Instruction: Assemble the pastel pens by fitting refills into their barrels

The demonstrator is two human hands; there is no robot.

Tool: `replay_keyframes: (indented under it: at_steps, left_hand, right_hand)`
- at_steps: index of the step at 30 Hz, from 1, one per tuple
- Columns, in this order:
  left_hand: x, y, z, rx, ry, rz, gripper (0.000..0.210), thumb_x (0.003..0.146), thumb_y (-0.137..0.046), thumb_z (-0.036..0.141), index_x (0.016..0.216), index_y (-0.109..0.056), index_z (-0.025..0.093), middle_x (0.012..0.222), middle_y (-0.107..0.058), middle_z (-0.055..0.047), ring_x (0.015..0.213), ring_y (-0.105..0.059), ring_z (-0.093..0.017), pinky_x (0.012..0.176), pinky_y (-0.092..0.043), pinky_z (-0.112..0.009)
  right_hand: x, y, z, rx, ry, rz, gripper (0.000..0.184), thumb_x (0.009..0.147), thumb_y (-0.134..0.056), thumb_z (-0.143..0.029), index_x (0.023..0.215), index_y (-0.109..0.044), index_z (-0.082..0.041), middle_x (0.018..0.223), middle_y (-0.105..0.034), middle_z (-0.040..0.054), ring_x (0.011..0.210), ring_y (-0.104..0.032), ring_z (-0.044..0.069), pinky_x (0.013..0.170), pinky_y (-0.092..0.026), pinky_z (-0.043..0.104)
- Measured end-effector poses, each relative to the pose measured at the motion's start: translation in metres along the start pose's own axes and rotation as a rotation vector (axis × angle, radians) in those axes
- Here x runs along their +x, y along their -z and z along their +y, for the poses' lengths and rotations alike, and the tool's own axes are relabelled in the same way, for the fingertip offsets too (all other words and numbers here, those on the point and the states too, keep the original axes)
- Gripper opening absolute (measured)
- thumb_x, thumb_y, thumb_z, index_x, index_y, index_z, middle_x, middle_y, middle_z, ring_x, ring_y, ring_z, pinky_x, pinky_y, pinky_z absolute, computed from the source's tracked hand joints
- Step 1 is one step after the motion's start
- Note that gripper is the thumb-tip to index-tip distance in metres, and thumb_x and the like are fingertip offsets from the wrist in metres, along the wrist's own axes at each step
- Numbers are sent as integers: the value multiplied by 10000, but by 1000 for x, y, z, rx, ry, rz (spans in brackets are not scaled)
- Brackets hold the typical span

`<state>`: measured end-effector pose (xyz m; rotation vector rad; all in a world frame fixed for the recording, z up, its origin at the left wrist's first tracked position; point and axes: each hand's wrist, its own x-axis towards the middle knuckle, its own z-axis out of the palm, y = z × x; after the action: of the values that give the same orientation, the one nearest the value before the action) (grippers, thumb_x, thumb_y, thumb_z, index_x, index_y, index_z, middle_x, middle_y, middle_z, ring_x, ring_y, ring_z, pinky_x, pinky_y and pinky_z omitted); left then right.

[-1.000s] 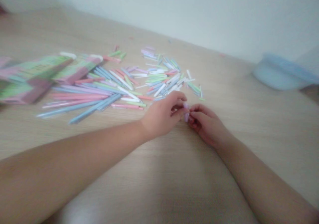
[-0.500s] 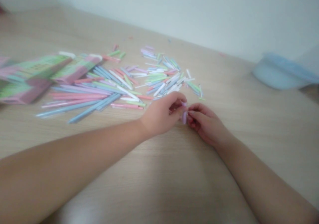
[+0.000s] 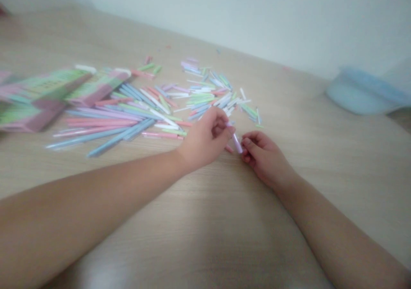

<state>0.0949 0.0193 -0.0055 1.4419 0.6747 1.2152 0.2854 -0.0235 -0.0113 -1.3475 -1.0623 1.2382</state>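
Note:
My left hand (image 3: 205, 139) pinches a short purple straw piece (image 3: 237, 144) between thumb and fingers, and the piece slants down to the right. Close to its lower end is my right hand (image 3: 268, 158), thumb and fingertips pressed together; what they hold, if anything, is hidden. Under my left fingers a bit of a pink piece (image 3: 229, 148) shows. Just beyond lies a loose heap of short cut straw pieces (image 3: 210, 96) in white, green, blue and pink. Longer straws (image 3: 109, 122) in the same pastel colours spread out to the left.
Pink and green straw boxes (image 3: 48, 85) lie at the left, partly overlapping. Small groups of green and pink pieces (image 3: 147, 68) and purple pieces (image 3: 190, 64) lie farther back. A pale blue object (image 3: 362, 92) stands at the right by the white wall (image 3: 240, 15).
My left hand has moved slightly left and up, away from my right hand. The purple straw piece now tilts and more of it shows. My right hand has barely moved.

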Motion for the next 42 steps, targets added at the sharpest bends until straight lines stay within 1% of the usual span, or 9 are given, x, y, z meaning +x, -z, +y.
replay_keyframes:
  at_steps: [5,9,12,18,23,27,32,38,42]
  left_hand:
    - [3,-5,8,-306,286,81,129,942,-598,146,1039,-533,200,677,-618,50,655,-704,-147,632,-608,-269]
    - [0,-4,19,-410,445,144,87,979,-552,136,900,-582,157,668,-655,-2,601,-690,-116,567,-543,-177]
    - [-3,-2,29,-500,548,95,194,1000,-532,152,820,-604,130,692,-680,-42,589,-670,-96,551,-531,-153]
    - [-23,4,37,-581,812,-15,170,977,-580,141,864,-697,95,724,-687,-37,577,-633,-67,554,-561,-150]
    - [-47,21,34,-643,872,2,134,948,-595,110,893,-717,115,732,-694,-28,592,-657,-74,564,-579,-154]
    - [-48,30,31,-760,896,-100,147,959,-581,116,965,-725,89,736,-682,-39,578,-642,-71,560,-574,-157]
    - [-45,32,28,-808,899,-215,161,979,-574,144,1002,-725,91,737,-677,-37,587,-643,-73,573,-570,-157]
    - [-45,32,25,-800,892,-229,130,968,-611,163,989,-726,107,768,-688,-36,607,-653,-79,563,-558,-161]
    - [-43,31,25,-792,873,-231,109,957,-631,160,981,-731,121,771,-685,-28,614,-652,-76,571,-561,-160]
  right_hand:
    - [-1,0,0,-47,11,-22,314,823,-795,-438,1022,-671,-230,650,-580,-56,555,-500,96,515,-374,234]
    - [-1,-2,0,-81,34,-40,308,829,-787,-447,1000,-654,-229,636,-587,-57,555,-502,104,519,-376,241]
    - [-3,-3,-2,-116,51,-56,316,841,-778,-466,991,-645,-222,638,-591,-54,554,-498,106,512,-372,244]
    - [-4,-2,-5,-274,86,-46,285,894,-729,-459,1036,-652,-224,668,-622,-44,565,-541,115,526,-416,252]
    - [-4,-4,-5,-280,105,-58,296,903,-723,-437,1107,-704,-225,801,-686,-3,632,-597,121,590,-492,274]
    - [-7,-7,-5,-242,110,-69,310,889,-739,-457,1098,-705,-230,851,-726,22,669,-647,137,608,-534,282]
    - [-12,-8,-6,-336,138,-109,264,954,-669,-461,1098,-697,-241,763,-692,-2,588,-634,129,534,-509,261]
    - [-14,-6,-6,-379,148,-163,306,959,-654,-527,1016,-696,-229,749,-682,2,560,-611,127,507,-482,258]
    - [-15,-4,-10,-412,123,-153,327,948,-669,-531,1063,-719,-229,684,-687,7,555,-601,142,533,-482,275]
